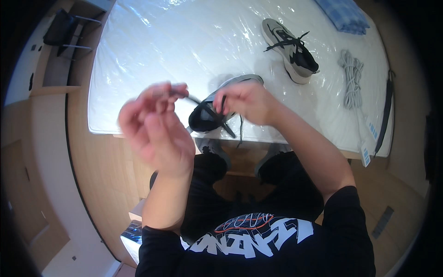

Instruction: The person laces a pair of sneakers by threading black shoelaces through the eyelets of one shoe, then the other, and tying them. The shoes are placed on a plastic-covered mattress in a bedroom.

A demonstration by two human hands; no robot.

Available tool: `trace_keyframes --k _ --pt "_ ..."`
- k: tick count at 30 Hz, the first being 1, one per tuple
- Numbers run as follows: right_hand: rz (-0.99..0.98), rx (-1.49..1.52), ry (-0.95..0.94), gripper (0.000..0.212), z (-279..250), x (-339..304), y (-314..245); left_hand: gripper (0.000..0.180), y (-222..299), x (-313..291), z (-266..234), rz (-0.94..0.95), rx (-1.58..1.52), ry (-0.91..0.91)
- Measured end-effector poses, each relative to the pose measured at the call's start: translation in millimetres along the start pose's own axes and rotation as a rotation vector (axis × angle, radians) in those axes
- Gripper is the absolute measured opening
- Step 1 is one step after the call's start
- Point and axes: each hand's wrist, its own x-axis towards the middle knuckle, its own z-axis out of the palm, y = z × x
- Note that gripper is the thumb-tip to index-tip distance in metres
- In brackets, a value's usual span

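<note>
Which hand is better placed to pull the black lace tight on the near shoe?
Probably the left hand: it is raised clear of the near shoe, pinching the black lace taut in its fingers. The right hand rests on the shoe itself.

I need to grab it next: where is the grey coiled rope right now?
In the head view the grey coiled rope lies on the plastic-covered mattress, far right, beside the second sneaker and below the blue checked cloth.

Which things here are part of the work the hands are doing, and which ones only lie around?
In use:
- near sneaker, at the table edge
- its black lace, pulled by the left hand and pinched by the right hand

Lying about:
- second sneaker
- coiled grey rope
- blue checked cloth
- black chair beside the plastic-covered table
</note>
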Motion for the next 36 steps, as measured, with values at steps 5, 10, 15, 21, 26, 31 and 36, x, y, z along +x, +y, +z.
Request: trace_keyframes --k 5,10,15,21,26,31,36 --pt "0.001 -0.034 0.145 0.026 -11.6 38.5 -78.1 0.031 -57.0 -54.6 -20.0 -0.961 0.879 -0.268" --pt "0.150 -0.316 -0.014 0.030 -0.9 54.2 -87.0 0.044 -87.0 -82.4 -12.0 -0.542 1.320 -0.517" --pt "0.117 -0.270 -0.033 0.032 19.1 71.0 -84.0 0.036 -104.9 -83.9 -11.3 -0.703 1.210 -0.391" --pt "0.089 -0.542 0.318 0.031 5.7 46.8 -5.5 0.029 -123.6 -85.0 -15.9 -0.736 1.201 -0.256" --pt "0.262 -0.334 0.304 0.026 -4.0 7.2 95.2 0.032 -131.9 -91.9 -16.7 -0.782 1.035 -0.152" --pt "0.304 -0.468 0.375 0.024 -5.3 0.6 108.0 0.029 -125.2 -86.2 -19.7 -0.868 0.955 -0.134" --pt "0.304 -0.463 0.268 0.025 10.5 -3.7 110.0 0.026 -126.3 -92.1 -20.1 -0.852 0.883 -0.153"
